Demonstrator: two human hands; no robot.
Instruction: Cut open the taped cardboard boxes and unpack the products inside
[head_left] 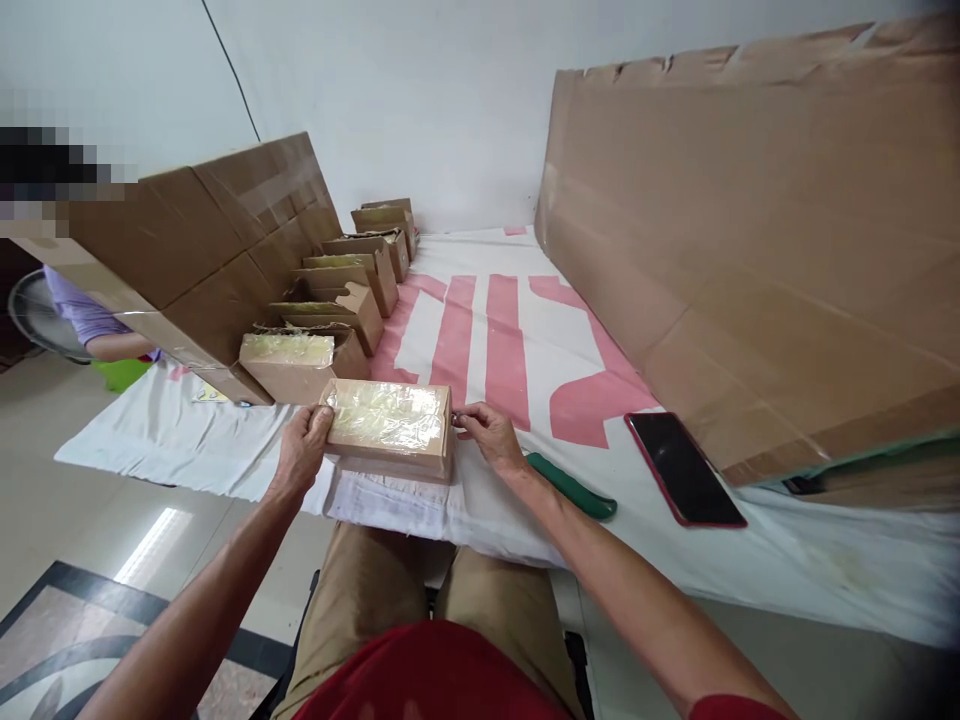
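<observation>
A small cardboard box (390,425), its top covered in shiny clear tape, lies at the table's front edge before me. Around its left end my left hand (306,440) is closed, with the thumb on the top corner. At the box's right end my right hand (491,435) is pinched, its fingertips touching or very near the side. A tiny dark spot shows at those fingertips; I cannot make out what it is. Beneath my right forearm lies a dark green curved handle-like object (571,487), partly hidden by the arm.
Several small open cardboard boxes (360,315) stand in a row behind on the left, beside a large carton (225,235). On the right are a phone (684,468) and a big cardboard panel (750,240). A pink-and-white cloth (507,335) covers the table. Another person's sleeve (86,305) shows far left.
</observation>
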